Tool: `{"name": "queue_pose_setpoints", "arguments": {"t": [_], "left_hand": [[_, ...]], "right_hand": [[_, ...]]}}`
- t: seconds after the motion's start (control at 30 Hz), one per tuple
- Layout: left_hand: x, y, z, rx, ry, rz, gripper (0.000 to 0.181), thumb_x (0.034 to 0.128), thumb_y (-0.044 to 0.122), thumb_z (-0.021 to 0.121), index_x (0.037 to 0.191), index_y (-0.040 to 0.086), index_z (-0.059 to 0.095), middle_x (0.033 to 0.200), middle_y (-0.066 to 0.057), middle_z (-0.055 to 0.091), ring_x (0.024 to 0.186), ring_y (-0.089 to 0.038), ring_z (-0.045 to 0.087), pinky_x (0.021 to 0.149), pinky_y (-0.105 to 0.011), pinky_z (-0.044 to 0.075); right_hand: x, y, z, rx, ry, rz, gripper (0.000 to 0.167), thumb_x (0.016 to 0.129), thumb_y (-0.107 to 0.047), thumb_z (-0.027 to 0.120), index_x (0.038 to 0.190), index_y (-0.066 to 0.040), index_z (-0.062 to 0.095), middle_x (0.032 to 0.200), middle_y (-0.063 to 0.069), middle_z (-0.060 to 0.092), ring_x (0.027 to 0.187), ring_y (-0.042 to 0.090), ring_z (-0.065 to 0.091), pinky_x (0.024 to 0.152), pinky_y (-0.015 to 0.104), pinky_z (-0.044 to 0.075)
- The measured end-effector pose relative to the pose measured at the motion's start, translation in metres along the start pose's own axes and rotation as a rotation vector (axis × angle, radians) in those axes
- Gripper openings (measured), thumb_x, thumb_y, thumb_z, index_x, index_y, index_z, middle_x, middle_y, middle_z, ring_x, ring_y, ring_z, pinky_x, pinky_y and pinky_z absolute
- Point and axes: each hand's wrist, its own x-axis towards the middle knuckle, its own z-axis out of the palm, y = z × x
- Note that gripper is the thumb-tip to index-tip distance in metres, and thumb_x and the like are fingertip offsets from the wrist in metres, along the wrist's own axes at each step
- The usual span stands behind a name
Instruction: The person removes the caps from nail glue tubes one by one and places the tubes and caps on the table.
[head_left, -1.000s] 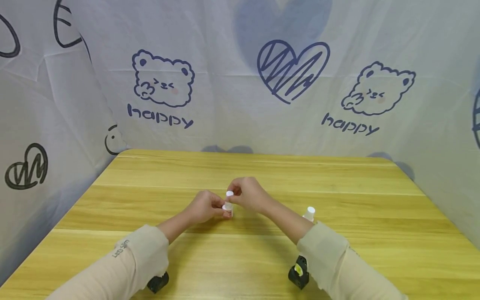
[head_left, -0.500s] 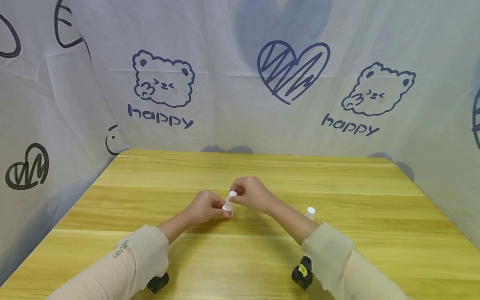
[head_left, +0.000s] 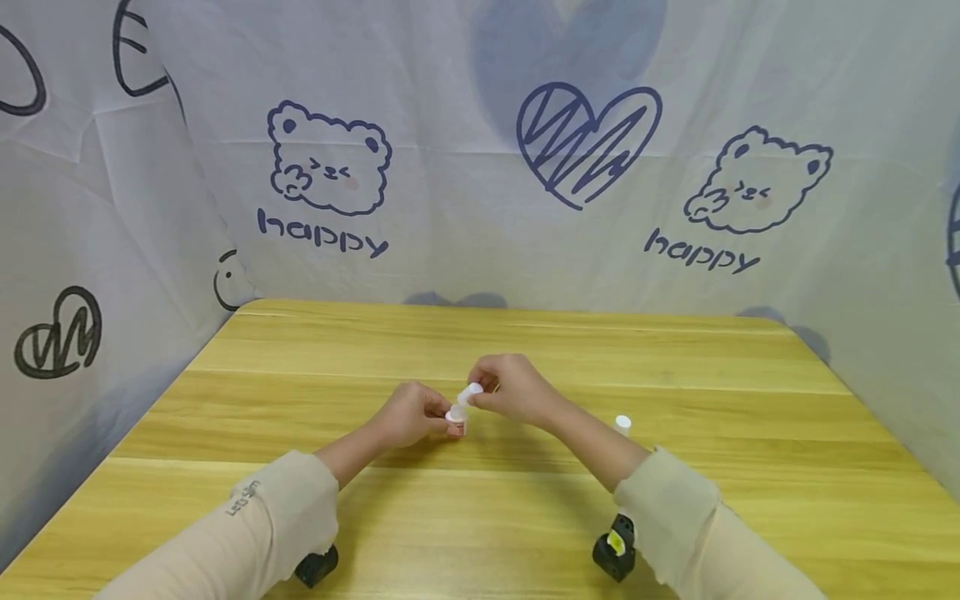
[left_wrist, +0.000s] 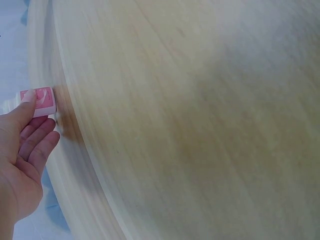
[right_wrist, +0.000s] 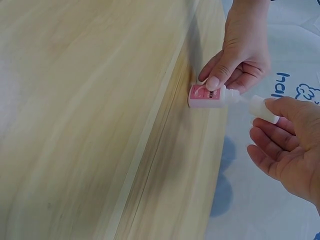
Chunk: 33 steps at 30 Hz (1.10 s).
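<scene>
Sleeves (head_left: 300, 500): your rolled light cuffs come in from 7 and 5 o'clock; the left one bears dark lettering.
Black wrist units (head_left: 617, 550): one hangs by each of your cuffs, the right one with a yellow mark.
Bench (head_left: 450, 533): wood-grained, spread under both your arms.
White-capped item (head_left: 623, 425): at 3 o'clock from the bottle (right_wrist: 206, 101), well apart from it, partly hidden behind your right forearm.
Left hand (head_left: 408, 415): you grip the bottle between thumb and forefinger, your other fingers loosely bent beneath.
Bottle: small, white, pink-labelled, upright at your left hand's 3 o'clock, at the fingertips; whether its base touches the bench you cannot tell. Its nozzle (right_wrist: 241, 98) is bare.
Right hand (head_left: 517, 392): you pinch the white cap (right_wrist: 260, 108) between thumb and forefinger, the remaining fingers half curled.
Cap: at your right hand's 9 o'clock and the bottle's 1 o'clock, tilted, just beside the nozzle tip; you cannot tell if they touch.
Cloth (head_left: 450, 208): pale, hung beyond the bench at 12 o'clock, printed with hearts, bear faces and "happy".
</scene>
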Motion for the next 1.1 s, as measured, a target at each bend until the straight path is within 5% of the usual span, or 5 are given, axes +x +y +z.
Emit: {"name": "queue_pose_setpoints", "arguments": {"t": [0.73, 1.1], "left_hand": [[0.001, 0.001, 0.001, -0.012, -0.004, -0.011, 0.013, 0.0796, 0.009, 0.071, 0.086, -0.001, 0.073, 0.082, -0.011, 0.073, 0.067, 0.0, 0.057, 0.054, -0.014, 0.042], [0.0, 0.002, 0.001, 0.022, 0.008, -0.021, 0.014, 0.0794, 0.011, 0.072, 0.086, -0.001, 0.073, 0.082, -0.01, 0.073, 0.064, 0.0, 0.053, 0.054, -0.014, 0.042]], "right_hand": [[-0.003, 0.01, -0.002, -0.037, -0.021, 0.006, 0.008, 0.079, -0.002, 0.07, 0.083, 0.002, 0.064, 0.075, 0.01, 0.068, 0.066, 0.008, 0.055, 0.061, 0.015, 0.046], [0.002, 0.013, 0.006, -0.173, -0.043, -0.047, 0.007, 0.075, -0.002, 0.07, 0.079, 0.0, 0.065, 0.071, 0.007, 0.066, 0.063, 0.007, 0.05, 0.059, 0.015, 0.042]]}}
